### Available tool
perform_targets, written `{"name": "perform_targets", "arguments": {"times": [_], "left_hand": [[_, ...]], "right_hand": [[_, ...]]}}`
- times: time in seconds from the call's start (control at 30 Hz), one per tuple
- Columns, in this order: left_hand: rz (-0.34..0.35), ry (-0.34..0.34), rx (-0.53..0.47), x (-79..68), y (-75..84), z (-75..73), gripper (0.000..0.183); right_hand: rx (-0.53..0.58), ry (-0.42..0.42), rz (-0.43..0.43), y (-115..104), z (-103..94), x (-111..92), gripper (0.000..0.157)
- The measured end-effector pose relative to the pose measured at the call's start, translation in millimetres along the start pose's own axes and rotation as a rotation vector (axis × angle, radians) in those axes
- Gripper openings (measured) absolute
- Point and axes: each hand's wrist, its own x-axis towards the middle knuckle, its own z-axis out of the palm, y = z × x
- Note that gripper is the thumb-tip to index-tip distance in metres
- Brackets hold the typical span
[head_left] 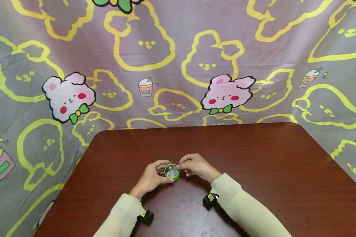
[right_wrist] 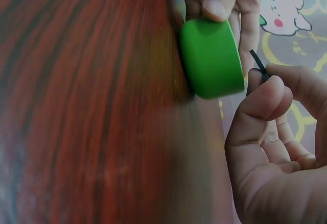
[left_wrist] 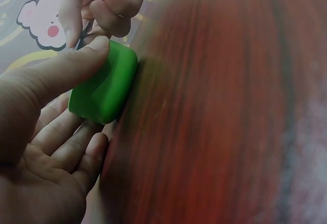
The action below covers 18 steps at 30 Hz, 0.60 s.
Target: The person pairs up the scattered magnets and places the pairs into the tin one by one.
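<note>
A small round green container (head_left: 176,178) with a shiny silvery inside stands on the table, its open side facing up. My left hand (head_left: 150,175) holds it between the thumb at the near side and the fingers at the far side. In the left wrist view, the thumb presses on the green wall (left_wrist: 115,83). At the container's right rim, my right hand (head_left: 197,167) pinches a thin dark strip (right_wrist: 258,60) between thumb and forefinger. The strip's tip sticks out beside the container in the right wrist view. What lies inside the container is too small to tell.
The dark red-brown wooden table (head_left: 255,158) extends around both hands. Behind and beside it hangs a cloth (head_left: 172,29) printed with yellow outlines and cartoon animals. Each sleeve carries a small black wrist camera (head_left: 210,200).
</note>
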Motion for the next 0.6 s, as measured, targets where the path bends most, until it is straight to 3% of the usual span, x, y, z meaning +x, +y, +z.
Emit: {"name": "perform_targets", "arguments": {"times": [0.6], "left_hand": [[-0.02,-0.002,-0.028,0.2,-1.1,-0.3,0.063]], "right_hand": [[0.026,-0.009,-0.053,-3,18.3,4,0.015]]}}
